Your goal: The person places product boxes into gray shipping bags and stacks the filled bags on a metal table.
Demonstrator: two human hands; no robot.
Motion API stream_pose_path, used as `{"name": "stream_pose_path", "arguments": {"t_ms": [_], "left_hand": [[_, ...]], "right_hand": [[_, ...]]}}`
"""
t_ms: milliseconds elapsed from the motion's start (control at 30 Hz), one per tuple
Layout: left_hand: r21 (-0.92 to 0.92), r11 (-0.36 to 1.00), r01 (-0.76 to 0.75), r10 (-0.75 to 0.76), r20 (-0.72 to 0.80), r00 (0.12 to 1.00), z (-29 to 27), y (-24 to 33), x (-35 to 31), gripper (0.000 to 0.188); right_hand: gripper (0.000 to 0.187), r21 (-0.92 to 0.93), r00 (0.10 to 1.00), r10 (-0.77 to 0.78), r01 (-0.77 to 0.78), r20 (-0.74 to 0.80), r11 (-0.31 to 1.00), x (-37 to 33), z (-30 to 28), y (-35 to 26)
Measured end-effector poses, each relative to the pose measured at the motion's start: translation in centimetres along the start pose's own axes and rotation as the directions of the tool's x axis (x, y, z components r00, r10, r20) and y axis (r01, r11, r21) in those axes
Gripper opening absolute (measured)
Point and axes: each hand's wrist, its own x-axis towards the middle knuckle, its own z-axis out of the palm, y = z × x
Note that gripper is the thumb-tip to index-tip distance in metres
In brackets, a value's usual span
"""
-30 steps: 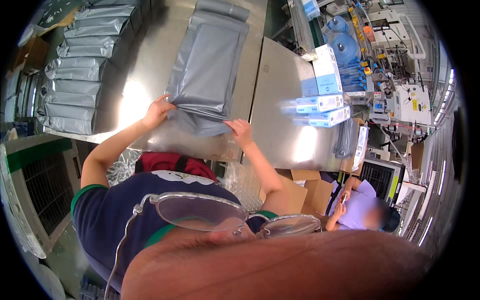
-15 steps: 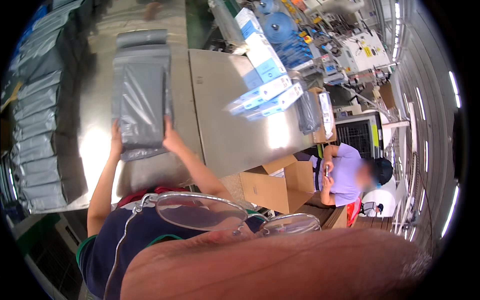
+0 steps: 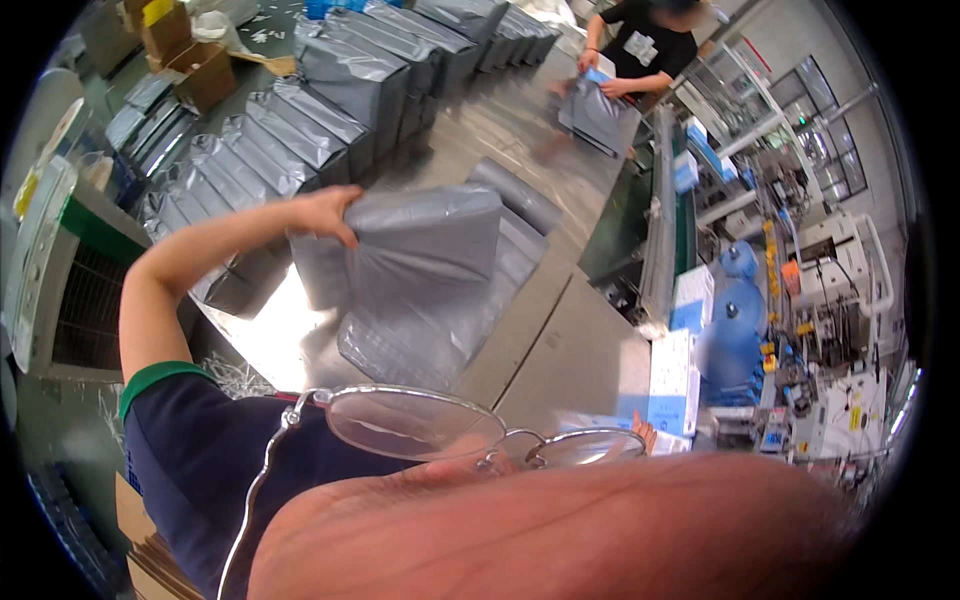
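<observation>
My left hand is closed on the edge of a grey plastic mailer bag, thumb toward me. That bag is raised and slants over a stack of flat grey mailer bags on the metal table. Past the stack's far end lies a rolled grey bag. At the right, my right hand shows only by a few fingers above an eyeglass rim, beside blue-and-white boxes. The rest of that hand is hidden, so whether it grips a box cannot be told.
Rows of filled grey bags stand along the table's left side. Across the table at the far end, a person in a black shirt handles a grey bag. Machinery with blue round parts stands at the right.
The view has swung toward the left. My right hand has left the grey bag and moved over to the boxes. My left hand has lifted a grey bag off the stack.
</observation>
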Motion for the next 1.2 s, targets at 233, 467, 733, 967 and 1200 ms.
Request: {"name": "stream_pose_path", "arguments": {"t_ms": [233,467,733,967,1200], "left_hand": [[0.726,0.644,0.241,-0.021,-0.299,0.954,-22.7,-2.2,2.8,0.080],[0.937,0.297,0.183,0.278,-0.268,0.922,-22.4,-12.0,10.7,0.078],[0.501,0.643,-0.579,0.529,0.255,0.809,13.2,-4.5,0.1,0.024],[0.673,0.600,-0.434,0.446,0.169,0.879,19.5,-6.5,3.5,0.010],[0.335,0.907,-0.254,0.250,0.057,0.967,17.6,-1.0,6.4,0.022]], "right_hand": [[0.067,0.372,0.984,0.020,0.048,-0.176,0.927,-3.5,-13.0,-6.1],[0.051,0.942,0.895,0.325,0.235,-0.306,0.241,-9.8,-31.2,-9.0],[0.048,0.980,0.994,-0.098,-0.056,0.038,-0.191,-2.0,-24.5,-29.0],[0.031,0.857,0.966,0.007,0.231,-0.257,-0.461,-0.9,-22.6,-31.9],[0.058,0.818,0.957,0.102,0.175,-0.273,0.549,2.2,-30.7,-34.2]]}}
